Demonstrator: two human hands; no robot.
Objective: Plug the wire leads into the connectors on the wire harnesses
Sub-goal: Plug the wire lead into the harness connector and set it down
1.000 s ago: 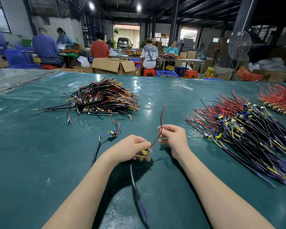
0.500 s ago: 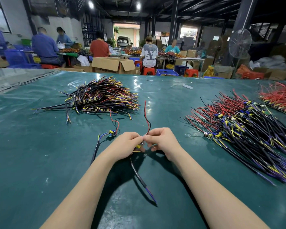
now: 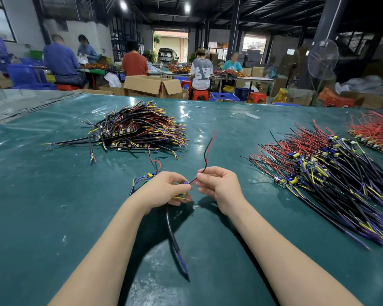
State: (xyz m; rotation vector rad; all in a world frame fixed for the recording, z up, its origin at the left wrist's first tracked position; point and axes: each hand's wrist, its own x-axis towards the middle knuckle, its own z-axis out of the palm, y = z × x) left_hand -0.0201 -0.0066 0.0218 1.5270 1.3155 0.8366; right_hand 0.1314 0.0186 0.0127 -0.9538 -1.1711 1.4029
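Factory assembly hall, seated workers (image 3: 200, 71) at benches, cardboard boxes (image 3: 152, 86), wire harness piles (image 3: 139, 129)

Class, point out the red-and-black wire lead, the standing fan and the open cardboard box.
red-and-black wire lead (image 3: 210, 146): head view, free upper stretch.
standing fan (image 3: 322, 60): head view, round grille.
open cardboard box (image 3: 143, 88): head view, front wall.

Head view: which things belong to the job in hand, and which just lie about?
In use: left hand, right hand, red-and-black wire lead, harness with black cable.
Lying about: lone harness, left wire pile, right harness pile, cardboard box, fan.
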